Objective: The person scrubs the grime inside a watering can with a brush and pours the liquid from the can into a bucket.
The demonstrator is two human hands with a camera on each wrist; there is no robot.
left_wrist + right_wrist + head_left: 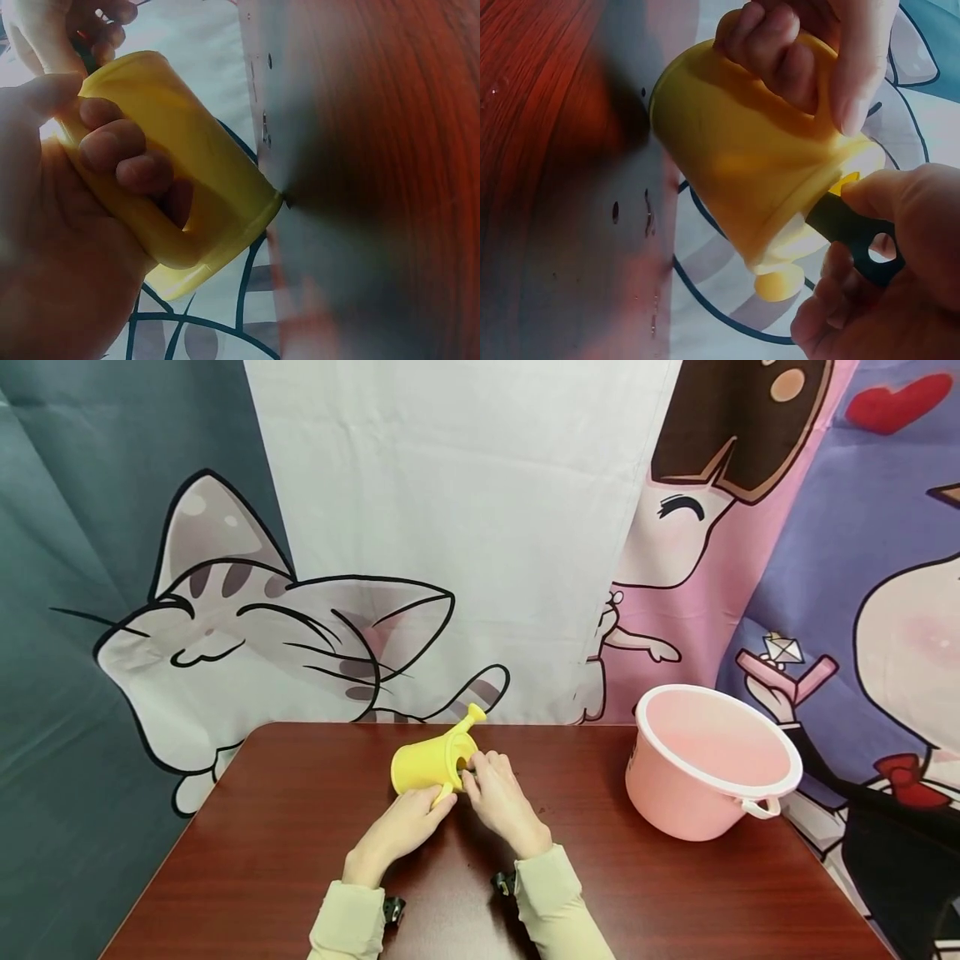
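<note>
A yellow toy watering can (422, 766) is tilted over the table in the head view, its mouth turned to the right and its spout pointing up and away. My left hand (405, 828) grips the can's handle, with the fingers curled through the loop in the left wrist view. At the mouth, my right hand (501, 803) pinches a dark handle (847, 229) with a round hole near its end. The other end of this tool reaches inside the can (742, 157) and is hidden there, so I cannot tell its kind.
To the right on the brown table (600, 893) stands a pink plastic tub (675, 789) with a white rim and a side handle. Wet drops dot the tabletop in the right wrist view. Behind the table hangs a cartoon-printed curtain (465, 527).
</note>
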